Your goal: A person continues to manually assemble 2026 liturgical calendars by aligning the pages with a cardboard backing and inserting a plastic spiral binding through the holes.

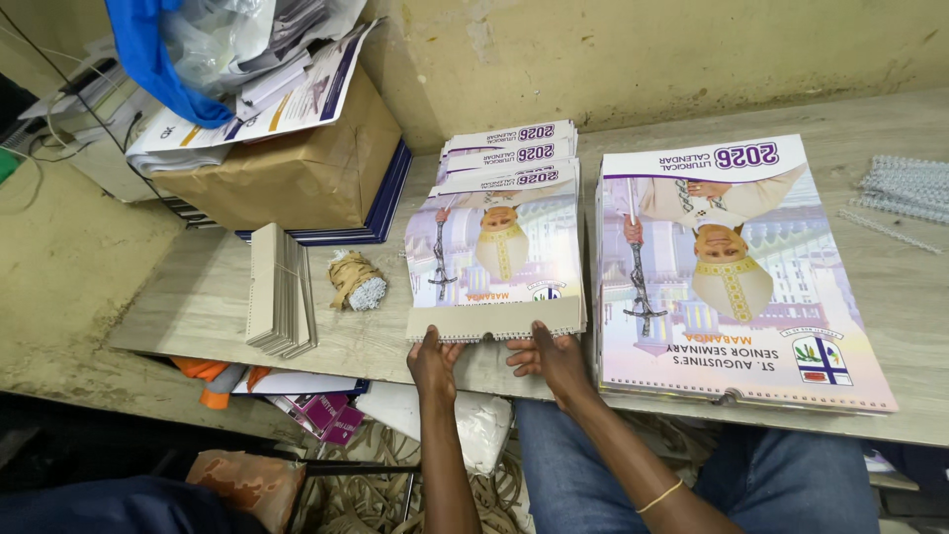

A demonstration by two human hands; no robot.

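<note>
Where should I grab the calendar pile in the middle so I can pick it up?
Grip the middle calendar pile by its near edge, coming from the table's front side. That edge overhangs nothing but faces you; the left hand and right hand already rest there, thumbs on top.

A pale wood-grain bench (pixel 198 307) carries everything. At its centre lies a stack of printed calendars (pixel 494 247), its near edge at six o'clock. At three o'clock sits a larger calendar stack (pixel 732 277); farther toward two, white binding coils (pixel 909 183). At nine o'clock lie a tied bundle (pixel 356 280) and grey card strips (pixel 279 292). At eleven o'clock stands a brown-paper parcel (pixel 297 168).
</note>
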